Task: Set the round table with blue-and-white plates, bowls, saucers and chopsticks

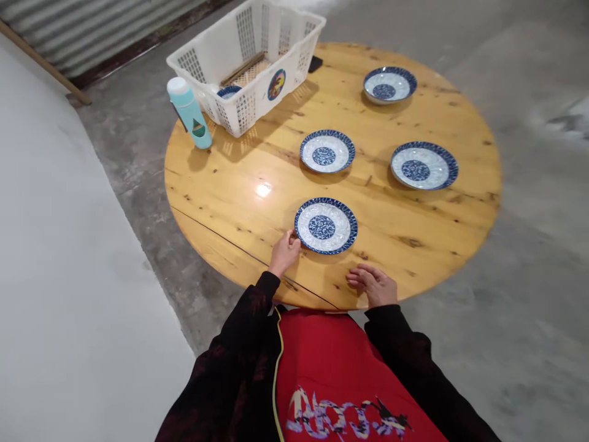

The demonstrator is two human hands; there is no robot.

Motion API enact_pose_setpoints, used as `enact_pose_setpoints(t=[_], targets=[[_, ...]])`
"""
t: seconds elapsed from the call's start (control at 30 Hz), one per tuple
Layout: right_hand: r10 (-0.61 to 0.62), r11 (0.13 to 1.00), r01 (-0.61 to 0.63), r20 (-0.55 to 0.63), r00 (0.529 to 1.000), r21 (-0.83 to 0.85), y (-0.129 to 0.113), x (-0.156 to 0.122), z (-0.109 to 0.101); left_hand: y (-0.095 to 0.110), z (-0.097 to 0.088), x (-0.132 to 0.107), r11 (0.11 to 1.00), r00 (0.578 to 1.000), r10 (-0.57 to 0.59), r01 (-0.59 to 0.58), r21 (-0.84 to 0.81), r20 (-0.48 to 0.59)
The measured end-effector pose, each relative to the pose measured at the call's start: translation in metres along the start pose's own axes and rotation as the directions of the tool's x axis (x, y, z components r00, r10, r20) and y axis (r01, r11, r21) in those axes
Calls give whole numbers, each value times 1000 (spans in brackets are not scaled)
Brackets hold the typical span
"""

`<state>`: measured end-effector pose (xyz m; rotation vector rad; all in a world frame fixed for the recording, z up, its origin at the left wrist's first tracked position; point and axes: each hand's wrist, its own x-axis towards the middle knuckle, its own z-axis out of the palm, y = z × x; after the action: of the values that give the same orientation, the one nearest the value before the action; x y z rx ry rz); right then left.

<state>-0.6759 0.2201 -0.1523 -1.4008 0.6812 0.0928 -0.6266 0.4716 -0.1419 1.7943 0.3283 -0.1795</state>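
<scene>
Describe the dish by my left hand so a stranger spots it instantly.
On the round wooden table, find the edge nearest the red shirt. Just in from it sits a blue-rimmed dish; unlike the other dishes, it has the left hand at its rim.

Turquoise bottle point(191, 116), corrugated metal point(101, 31), white wall point(73, 245)

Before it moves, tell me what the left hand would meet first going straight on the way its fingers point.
The nearest plate: the left hand is right at its lower left edge, apparently touching, though exact contact is hard to confirm.
</scene>
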Motion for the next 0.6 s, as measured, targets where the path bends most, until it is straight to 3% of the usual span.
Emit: enact_pose_setpoints(t=[0.13,0.4,0.6], targets=[[-16,1000,16,8,1000,4,-8,12,7,4,0,12,999,999,30,-30,-23,-12],[-75,996,79,122,990,-31,-21,45,63,13,-3,23,995,996,90,-89,41,-24],[-74,997,76,103,992,-13,-18,55,60,15,4,24,994,995,99,-99,50,9]])
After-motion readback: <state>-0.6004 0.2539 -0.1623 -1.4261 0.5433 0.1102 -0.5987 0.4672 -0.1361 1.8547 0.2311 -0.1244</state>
